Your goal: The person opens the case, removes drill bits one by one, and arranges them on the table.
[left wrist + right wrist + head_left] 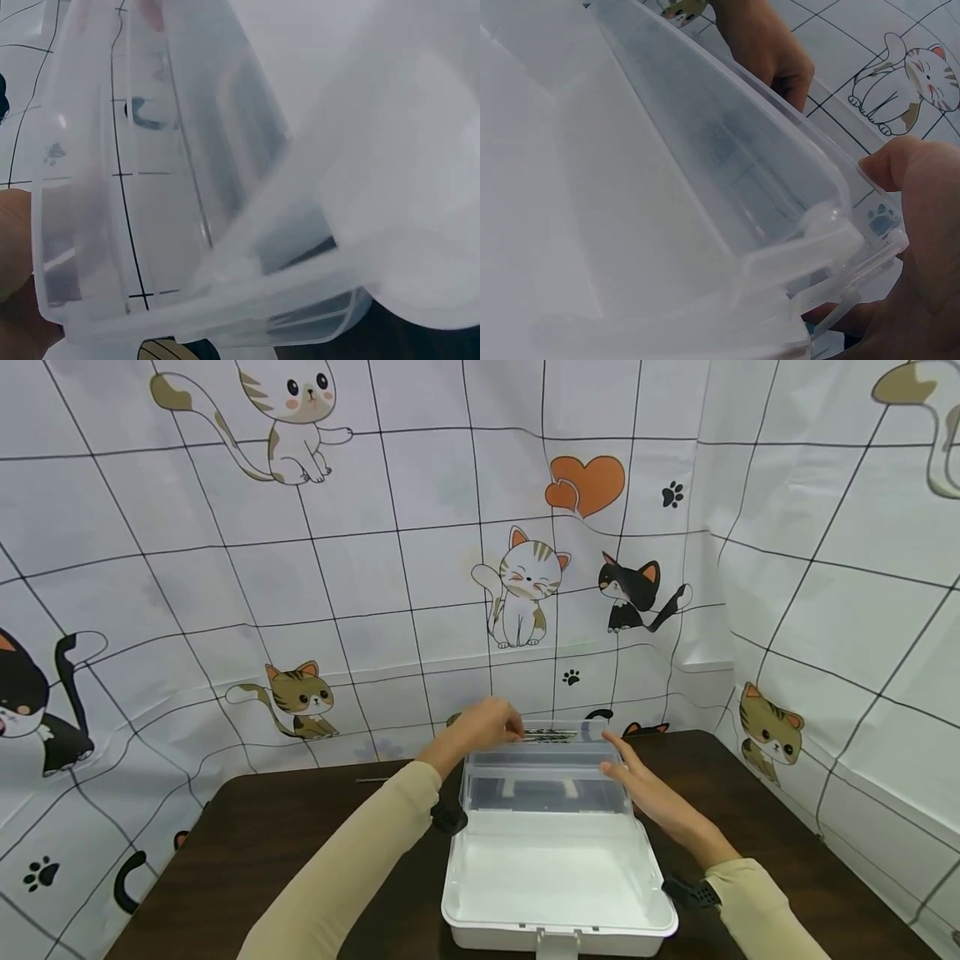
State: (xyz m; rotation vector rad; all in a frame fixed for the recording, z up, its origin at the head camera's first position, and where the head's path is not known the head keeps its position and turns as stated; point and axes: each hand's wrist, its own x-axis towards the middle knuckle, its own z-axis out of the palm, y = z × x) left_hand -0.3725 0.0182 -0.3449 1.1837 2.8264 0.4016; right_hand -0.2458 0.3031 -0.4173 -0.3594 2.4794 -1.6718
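A white plastic storage box [555, 868] stands open on the dark table, with clear hinged trays [543, 789] folded up at its back. My left hand [483, 727] reaches over the back left, fingers bent downward beside several thin metal rods [551, 737]. Its fingertips are hidden, so a hold cannot be made out. At the right end of the clear trays is my right hand [652, 789]. In the right wrist view, its thumb [885, 166] lies against the clear rim and its fingers [847, 319] pass underneath, gripping the tray's edge.
Another thin rod [371, 779] lies on the dark table [300, 827], left of the box. A white latch [557, 943] hangs at the box's front. Behind and to the right hangs a white sheet [420, 568] printed with cats and grid lines.
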